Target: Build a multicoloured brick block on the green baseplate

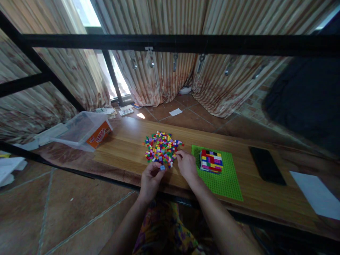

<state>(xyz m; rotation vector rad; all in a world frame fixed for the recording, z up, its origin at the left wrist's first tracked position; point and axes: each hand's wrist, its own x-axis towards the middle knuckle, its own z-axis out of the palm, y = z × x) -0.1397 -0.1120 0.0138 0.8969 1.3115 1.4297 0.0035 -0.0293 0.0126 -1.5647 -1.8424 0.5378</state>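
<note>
A heap of small coloured bricks (162, 147) lies in the middle of a low wooden board (124, 150). My left hand (150, 181) is curled just below the heap and pinches a small light-blue brick (162, 167) in its fingertips. My right hand (187, 165) rests at the heap's right edge with its fingers bent down onto the loose bricks; whether it grips one is hidden. To the right lies a green baseplate (225, 179) bearing a block of stacked multicoloured bricks (211, 161), a little apart from my right hand.
A clear plastic box (84, 130) with an orange label lies tipped at the board's left end. A black phone (267, 165) and a white sheet (317, 194) lie to the right. A black metal frame (170, 43) crosses overhead. Curtains hang behind, over a tiled floor.
</note>
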